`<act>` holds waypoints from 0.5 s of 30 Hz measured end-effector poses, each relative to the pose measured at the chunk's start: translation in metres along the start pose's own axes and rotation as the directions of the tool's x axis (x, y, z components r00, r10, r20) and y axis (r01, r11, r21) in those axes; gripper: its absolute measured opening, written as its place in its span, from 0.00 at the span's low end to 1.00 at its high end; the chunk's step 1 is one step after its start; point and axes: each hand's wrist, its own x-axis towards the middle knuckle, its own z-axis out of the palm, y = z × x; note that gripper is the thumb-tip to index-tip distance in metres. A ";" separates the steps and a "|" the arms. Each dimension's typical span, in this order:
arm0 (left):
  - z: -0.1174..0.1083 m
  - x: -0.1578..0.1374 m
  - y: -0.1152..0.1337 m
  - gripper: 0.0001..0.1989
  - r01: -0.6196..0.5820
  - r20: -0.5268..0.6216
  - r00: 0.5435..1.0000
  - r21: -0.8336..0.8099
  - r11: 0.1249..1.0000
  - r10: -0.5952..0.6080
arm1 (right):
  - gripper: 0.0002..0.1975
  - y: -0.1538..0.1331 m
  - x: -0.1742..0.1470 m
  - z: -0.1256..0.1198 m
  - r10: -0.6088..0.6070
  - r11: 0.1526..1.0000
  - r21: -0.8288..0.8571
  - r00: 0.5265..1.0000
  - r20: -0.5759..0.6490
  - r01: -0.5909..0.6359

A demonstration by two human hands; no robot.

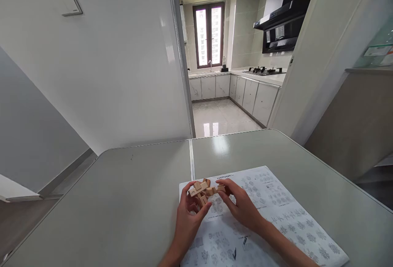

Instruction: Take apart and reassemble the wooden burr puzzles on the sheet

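Observation:
Wooden puzzle pieces (199,189), notched and interlocked into a small cluster, are held above a printed sheet. My left hand (190,213) wraps round the cluster from the left, thumb in front and fingers behind. My right hand (238,201) pinches the end of a notched wooden piece (220,188) at the cluster's right side, between thumb and forefinger. This piece reaches toward the cluster; whether it is locked into it I cannot tell. Under both hands lies the instruction sheet (285,209), covered with small line drawings of puzzle parts and assembled shapes.
The sheet rests on a pale green-grey table (123,205) with a light seam across it. Beyond the far edge a doorway opens onto a kitchen with cabinets (208,87), a gas stove (265,71) and a window (209,35). A white wall (123,62) stands at the left.

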 end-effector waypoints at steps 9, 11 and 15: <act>-0.001 0.001 -0.002 0.32 -0.028 -0.028 0.999 0.023 0.999 0.028 | 0.06 0.002 -0.007 0.004 -0.164 0.983 -0.090 0.986 -0.033 0.160; -0.001 0.001 -0.002 0.33 -0.028 -0.024 0.999 0.022 0.999 0.029 | 0.06 0.001 -0.008 0.006 -0.174 0.980 -0.098 0.985 -0.017 0.172; -0.002 0.000 -0.002 0.33 -0.020 -0.015 1.000 0.008 1.000 0.020 | 0.09 -0.002 -0.006 0.007 -0.097 0.994 -0.051 0.995 -0.038 0.095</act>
